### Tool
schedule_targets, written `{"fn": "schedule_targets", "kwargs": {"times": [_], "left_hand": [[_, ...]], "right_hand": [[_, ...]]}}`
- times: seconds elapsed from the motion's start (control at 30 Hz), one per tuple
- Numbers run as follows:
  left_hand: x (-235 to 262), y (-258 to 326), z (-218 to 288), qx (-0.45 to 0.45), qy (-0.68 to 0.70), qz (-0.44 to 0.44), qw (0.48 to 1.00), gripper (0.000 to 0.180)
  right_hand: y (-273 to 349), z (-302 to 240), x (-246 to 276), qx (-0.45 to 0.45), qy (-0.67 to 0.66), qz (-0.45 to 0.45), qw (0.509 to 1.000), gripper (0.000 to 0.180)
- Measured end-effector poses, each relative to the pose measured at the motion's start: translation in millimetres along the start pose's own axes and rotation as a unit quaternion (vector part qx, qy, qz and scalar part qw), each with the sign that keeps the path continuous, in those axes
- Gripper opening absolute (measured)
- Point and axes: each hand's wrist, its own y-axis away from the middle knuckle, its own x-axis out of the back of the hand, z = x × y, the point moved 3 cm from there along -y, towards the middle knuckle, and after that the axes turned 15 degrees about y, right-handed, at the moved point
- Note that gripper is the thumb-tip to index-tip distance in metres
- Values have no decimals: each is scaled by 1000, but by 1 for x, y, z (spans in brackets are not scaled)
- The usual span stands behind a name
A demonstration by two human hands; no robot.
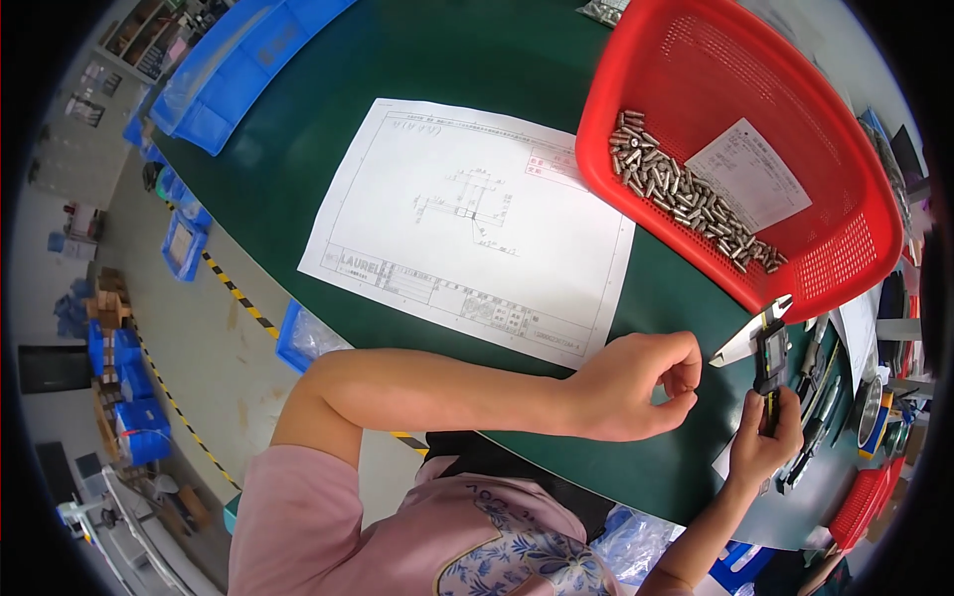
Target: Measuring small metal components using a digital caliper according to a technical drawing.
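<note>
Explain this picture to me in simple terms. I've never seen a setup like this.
There is no robot here, just a person's bare hands. The one picture comes from a wide fisheye camera worn on the head, looking down, so straight edges bend. On the green table lie a printed drawing sheet and a red basket with small metal parts and a paper slip. The right hand holds a caliper. The left hand is curled; whether it pinches anything is unclear.
</note>
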Motion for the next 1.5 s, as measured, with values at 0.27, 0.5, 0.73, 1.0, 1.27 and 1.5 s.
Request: {"fn": "schedule_targets", "kwargs": {"times": [0.27, 0.5, 0.73, 1.0, 1.27, 1.5], "left_hand": [[3, 0, 1, 52, 30, 9, 998, 14], [1, 3, -2, 65, 37, 4, 997, 11], [-2, 4, -4, 61, 10, 4, 998, 11], [1, 2, -6, 91, 80, 28, 992, 12], [-4, 3, -9, 65, 60, 78, 993, 10], [6, 32, 12, -80, -116, -88, 986, 14]], "right_hand": [[0, 5, -5, -12, -26, 35, 999, 24], [1, 9, -5, -2, -18, 31, 999, 25], [3, 10, -6, 4, -42, 27, 999, 27], [2, 12, -5, 4, -46, 29, 999, 27], [11, 41, -13, -28, -53, -11, 998, 33], [2, 9, 24, 16, -19, -7, 1000, 63]]}}
